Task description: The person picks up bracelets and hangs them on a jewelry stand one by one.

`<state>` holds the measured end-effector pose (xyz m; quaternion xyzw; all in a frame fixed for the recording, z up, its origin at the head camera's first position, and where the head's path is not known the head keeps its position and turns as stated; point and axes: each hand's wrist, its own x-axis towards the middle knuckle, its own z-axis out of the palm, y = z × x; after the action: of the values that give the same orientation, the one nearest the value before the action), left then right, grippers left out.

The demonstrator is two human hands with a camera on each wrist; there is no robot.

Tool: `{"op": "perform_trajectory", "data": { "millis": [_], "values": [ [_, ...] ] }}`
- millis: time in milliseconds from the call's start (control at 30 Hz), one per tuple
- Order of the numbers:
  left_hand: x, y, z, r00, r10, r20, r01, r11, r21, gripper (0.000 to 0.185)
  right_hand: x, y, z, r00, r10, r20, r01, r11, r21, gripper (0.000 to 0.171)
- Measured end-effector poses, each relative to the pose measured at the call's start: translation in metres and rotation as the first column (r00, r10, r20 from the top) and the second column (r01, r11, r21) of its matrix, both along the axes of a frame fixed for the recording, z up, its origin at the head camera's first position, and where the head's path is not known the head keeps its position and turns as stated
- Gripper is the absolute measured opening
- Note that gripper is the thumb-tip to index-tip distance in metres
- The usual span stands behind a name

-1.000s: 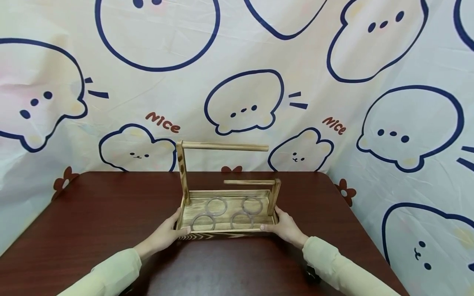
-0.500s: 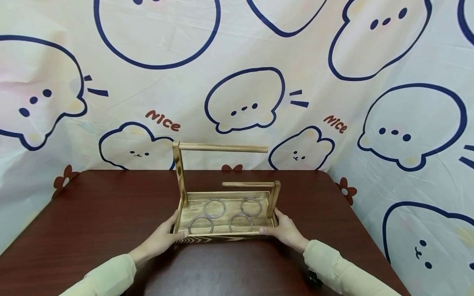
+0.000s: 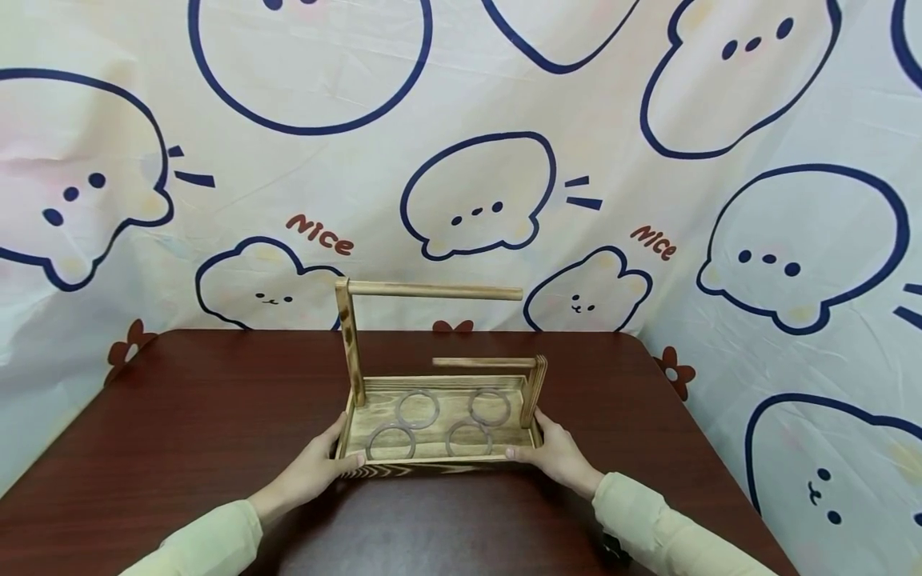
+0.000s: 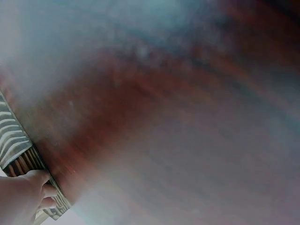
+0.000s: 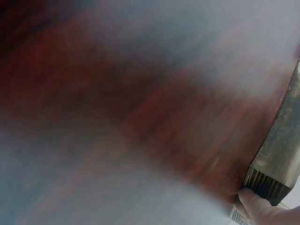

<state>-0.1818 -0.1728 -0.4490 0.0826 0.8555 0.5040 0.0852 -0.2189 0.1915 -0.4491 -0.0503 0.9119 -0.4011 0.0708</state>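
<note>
A wooden rack (image 3: 439, 386) with a shallow tray base stands in the middle of the table in the head view. A tall post with a long rod (image 3: 435, 290) rises at its left end, and a shorter post with a short rod (image 3: 484, 363) at its right end. Several clear rings (image 3: 391, 427) lie flat on the tray floor. My left hand (image 3: 311, 470) grips the left end, thumb on the front edge. At the right end, my right hand (image 3: 560, 456) holds it likewise. Both wrist views show fingers against the rack's grained sides (image 4: 22, 161) (image 5: 269, 185).
A dark red-brown table (image 3: 194, 408) carries the rack. Behind and to the right hangs a pale cloth (image 3: 461, 96) with cartoon outlines. Something small and black (image 3: 612, 548) shows under the right sleeve.
The rack has slid slightly toward me, its left end also a little to the left. Both hands have kept their hold and moved with it.
</note>
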Motion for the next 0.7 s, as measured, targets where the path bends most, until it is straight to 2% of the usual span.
{"op": "perform_trajectory", "data": {
  "millis": [233,533,700],
  "values": [
    [-0.0005,0.0017,0.0009,0.999,0.018,-0.035,-0.019,0.999,-0.034,0.085,-0.0015,0.0003,0.0010,1.000,-0.003,0.000,0.003,1.000,0.017,0.102],
    [0.0013,0.0056,-0.0003,1.000,0.021,0.003,-0.021,1.000,0.009,0.085,-0.0002,0.0040,-0.0004,1.000,-0.017,0.009,0.017,0.999,0.035,0.103],
    [0.0029,0.0029,0.0004,1.000,0.031,-0.003,-0.031,0.999,-0.011,0.084,-0.0010,0.0017,-0.0008,1.000,0.004,-0.015,-0.003,1.000,0.031,0.102]
  ]
}}
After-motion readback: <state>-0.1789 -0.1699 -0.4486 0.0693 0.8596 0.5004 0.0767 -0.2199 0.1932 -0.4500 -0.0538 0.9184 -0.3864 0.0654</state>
